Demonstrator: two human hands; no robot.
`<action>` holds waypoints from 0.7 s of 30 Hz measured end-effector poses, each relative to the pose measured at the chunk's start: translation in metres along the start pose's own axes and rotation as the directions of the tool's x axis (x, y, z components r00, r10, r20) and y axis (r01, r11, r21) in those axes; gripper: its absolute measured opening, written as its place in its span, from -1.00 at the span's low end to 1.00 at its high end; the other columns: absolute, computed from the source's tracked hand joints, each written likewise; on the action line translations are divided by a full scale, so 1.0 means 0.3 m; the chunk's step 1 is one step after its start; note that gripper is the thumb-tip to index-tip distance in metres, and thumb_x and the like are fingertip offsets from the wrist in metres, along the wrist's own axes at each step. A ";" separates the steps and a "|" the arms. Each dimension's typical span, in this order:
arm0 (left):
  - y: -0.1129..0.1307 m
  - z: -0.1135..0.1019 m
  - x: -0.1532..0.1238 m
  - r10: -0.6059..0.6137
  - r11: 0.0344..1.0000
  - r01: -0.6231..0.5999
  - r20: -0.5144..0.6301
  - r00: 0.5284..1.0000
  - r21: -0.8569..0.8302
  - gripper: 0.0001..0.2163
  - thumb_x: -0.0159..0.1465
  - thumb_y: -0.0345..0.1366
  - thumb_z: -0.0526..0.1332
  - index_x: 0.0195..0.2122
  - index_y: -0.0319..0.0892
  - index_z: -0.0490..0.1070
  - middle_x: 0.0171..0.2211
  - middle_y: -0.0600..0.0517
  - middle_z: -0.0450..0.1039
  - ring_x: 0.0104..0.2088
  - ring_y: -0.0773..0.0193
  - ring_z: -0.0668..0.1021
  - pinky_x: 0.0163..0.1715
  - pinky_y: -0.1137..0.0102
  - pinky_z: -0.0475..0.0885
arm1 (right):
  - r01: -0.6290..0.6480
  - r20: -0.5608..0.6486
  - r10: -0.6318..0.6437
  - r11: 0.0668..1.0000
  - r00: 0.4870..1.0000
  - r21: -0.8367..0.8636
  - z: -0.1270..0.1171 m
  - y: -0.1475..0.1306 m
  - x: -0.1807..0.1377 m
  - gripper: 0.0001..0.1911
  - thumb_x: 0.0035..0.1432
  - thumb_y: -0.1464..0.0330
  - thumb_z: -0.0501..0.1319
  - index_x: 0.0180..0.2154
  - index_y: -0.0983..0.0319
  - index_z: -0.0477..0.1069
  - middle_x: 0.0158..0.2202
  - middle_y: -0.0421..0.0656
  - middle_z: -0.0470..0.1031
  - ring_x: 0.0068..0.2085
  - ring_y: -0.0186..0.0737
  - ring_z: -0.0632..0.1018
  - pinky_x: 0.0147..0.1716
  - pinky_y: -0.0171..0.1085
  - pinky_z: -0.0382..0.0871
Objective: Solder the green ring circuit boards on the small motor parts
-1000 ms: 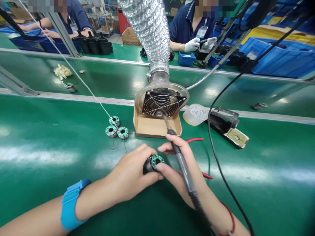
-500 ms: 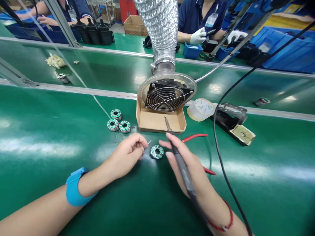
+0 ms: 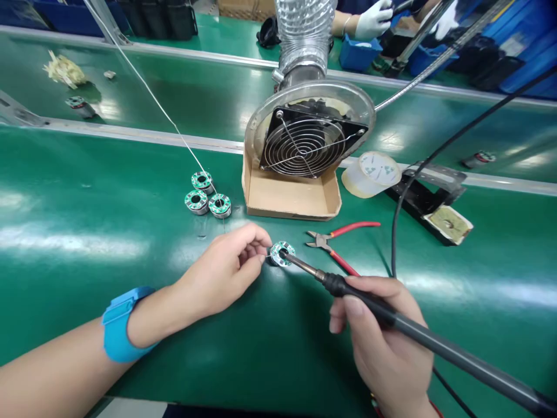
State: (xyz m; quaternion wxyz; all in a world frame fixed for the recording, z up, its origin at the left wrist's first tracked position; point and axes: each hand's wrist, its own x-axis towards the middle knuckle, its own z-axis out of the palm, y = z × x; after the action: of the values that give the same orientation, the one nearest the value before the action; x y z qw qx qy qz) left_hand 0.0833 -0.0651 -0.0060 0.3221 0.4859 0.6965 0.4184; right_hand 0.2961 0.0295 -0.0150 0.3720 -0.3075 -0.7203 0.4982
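1. Right-hand grip [image 3: 385,334]: narrow, wrapped around a black-handled soldering iron [image 3: 374,307] in a pen-like hold, thin metal tip touching the ring-shaped board.
2. Small ring-shaped green circuit board in a round metal housing [image 3: 282,253]: on the desk between both hands, with a dark body showing beneath its left edge.
3. Left-hand grip [image 3: 221,271]: narrow, fingers curled and tips drawn together just beside the ring; anything held between them too small to tell. Bright blue wrist strap [image 3: 122,324] around the left wrist.
4. Glossy green desk [image 3: 87,180]: under both hands, with red-handled steel side cutters [image 3: 337,239] just right of the ring and a black cable [image 3: 393,247] beyond the right hand.
5. Three matching ring-shaped green boards [image 3: 206,194]: in a tight cluster up and left of the left hand, touching or almost touching. Thin pale wire [image 3: 174,125] running down to them from the upper left.
6. Round metal fume-extractor hood with a black fan and wire guard [image 3: 304,139]: tilted on a brown cardboard tray [image 3: 289,200], under a ribbed silver foil duct [image 3: 304,35].
7. Clear tape roll [image 3: 371,174] and black iron stand with a tan sponge [image 3: 448,225]: right of the hood, close together.
8. Farther green belt beyond a metal rail: pale scraps [image 3: 64,71] and a small ring part [image 3: 80,106]. Past it, a co-worker's white-gloved hand [image 3: 372,18] near a blue plastic bin [image 3: 360,52].
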 end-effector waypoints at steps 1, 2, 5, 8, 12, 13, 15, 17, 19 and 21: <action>0.001 0.000 0.000 0.001 1.000 -0.001 -0.002 1.000 0.000 -0.89 0.30 -0.44 0.09 -0.23 -0.13 0.37 -0.37 0.12 0.46 -0.36 0.36 0.51 -0.36 0.46 0.43 | -0.010 0.008 0.010 1.000 1.000 0.003 0.000 0.001 0.003 -0.95 0.32 0.37 0.27 -0.17 0.16 0.43 -0.55 -0.31 0.52 -0.65 -0.36 0.53 -0.67 -0.40 0.45; 0.002 0.000 0.001 0.000 1.000 0.000 -0.002 1.000 0.000 -0.89 0.30 -0.43 0.09 -0.23 -0.13 0.36 -0.38 0.12 0.46 -0.37 0.36 0.51 -0.36 0.46 0.43 | -0.018 0.013 0.018 1.000 1.000 0.004 0.000 0.001 0.005 -0.95 0.32 0.36 0.27 -0.17 0.16 0.43 -0.55 -0.31 0.52 -0.65 -0.36 0.53 -0.66 -0.40 0.45; 0.002 -0.001 0.004 -0.001 1.000 0.001 -0.002 1.000 0.001 -0.90 0.30 -0.43 0.09 -0.24 -0.13 0.36 -0.38 0.12 0.45 -0.37 0.36 0.50 -0.37 0.45 0.42 | -0.037 0.024 0.036 0.999 0.999 0.027 -0.001 -0.001 0.007 -0.95 0.33 0.35 0.26 -0.18 0.16 0.42 -0.56 -0.31 0.53 -0.66 -0.35 0.53 -0.67 -0.38 0.46; 0.003 0.000 0.005 -0.001 1.000 0.001 -0.002 1.000 0.004 -0.89 0.29 -0.43 0.08 -0.25 -0.12 0.36 -0.39 0.11 0.45 -0.38 0.35 0.50 -0.38 0.45 0.42 | -0.063 0.036 0.061 0.996 0.998 0.060 0.002 -0.001 0.006 -0.94 0.34 0.33 0.26 -0.17 0.16 0.42 -0.56 -0.30 0.54 -0.65 -0.32 0.54 -0.67 -0.37 0.47; 0.005 0.005 0.007 0.002 1.000 -0.002 -0.004 1.000 -0.003 -0.89 0.28 -0.44 0.08 -0.26 -0.13 0.36 -0.41 0.12 0.44 -0.40 0.36 0.49 -0.39 0.46 0.42 | -0.110 0.010 0.109 0.990 0.994 0.093 0.009 -0.003 0.009 -0.91 0.33 0.29 0.28 -0.19 0.16 0.43 -0.55 -0.29 0.56 -0.65 -0.32 0.55 -0.67 -0.36 0.50; 0.006 0.007 0.008 0.002 1.000 -0.002 -0.003 1.000 -0.006 -0.89 0.28 -0.45 0.08 -0.26 -0.13 0.36 -0.42 0.13 0.43 -0.40 0.37 0.48 -0.39 0.46 0.42 | -0.115 0.013 0.115 0.989 0.993 0.093 0.010 -0.006 0.011 -0.91 0.32 0.29 0.28 -0.19 0.16 0.44 -0.55 -0.29 0.57 -0.65 -0.31 0.56 -0.67 -0.36 0.50; 0.009 0.014 0.011 0.004 1.000 -0.004 -0.002 1.000 -0.012 -0.89 0.29 -0.45 0.09 -0.25 -0.13 0.36 -0.41 0.13 0.44 -0.40 0.38 0.48 -0.39 0.47 0.41 | -0.106 0.019 0.105 0.991 0.994 0.084 0.010 -0.011 0.015 -0.90 0.31 0.29 0.30 -0.20 0.17 0.44 -0.56 -0.29 0.57 -0.65 -0.32 0.56 -0.67 -0.37 0.51; 0.012 0.020 0.014 0.007 1.000 -0.007 0.003 1.000 -0.008 -0.89 0.30 -0.44 0.09 -0.24 -0.13 0.36 -0.40 0.13 0.45 -0.41 0.37 0.49 -0.40 0.46 0.41 | -0.082 0.017 0.081 0.995 0.997 0.053 0.006 -0.016 0.018 -0.90 0.30 0.29 0.31 -0.22 0.17 0.45 -0.56 -0.29 0.57 -0.66 -0.34 0.55 -0.68 -0.40 0.50; 0.013 0.025 0.016 0.019 1.000 -0.019 0.008 1.000 0.020 -0.90 0.30 -0.43 0.10 -0.23 -0.13 0.36 -0.40 0.12 0.46 -0.40 0.36 0.49 -0.40 0.45 0.40 | -0.063 -0.012 0.062 0.998 0.998 -0.020 -0.001 -0.018 0.019 -0.90 0.27 0.29 0.33 -0.22 0.16 0.48 -0.57 -0.30 0.56 -0.66 -0.37 0.54 -0.68 -0.44 0.48; 0.012 0.027 0.015 0.039 0.997 -0.040 0.011 0.999 0.059 -0.89 0.31 -0.45 0.10 -0.24 -0.13 0.36 -0.39 0.12 0.45 -0.39 0.35 0.49 -0.38 0.44 0.40 | -0.045 -0.024 0.042 0.993 0.999 -0.106 -0.010 -0.015 0.019 -0.90 0.25 0.29 0.35 -0.22 0.15 0.51 -0.56 -0.29 0.56 -0.64 -0.37 0.55 -0.66 -0.46 0.47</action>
State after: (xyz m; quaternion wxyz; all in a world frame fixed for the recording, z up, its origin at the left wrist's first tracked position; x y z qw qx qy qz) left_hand 0.0902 -0.0579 -0.0065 0.3027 0.5109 0.6972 0.4016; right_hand 0.2952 0.0341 -0.0088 0.3520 -0.3482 -0.7349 0.4634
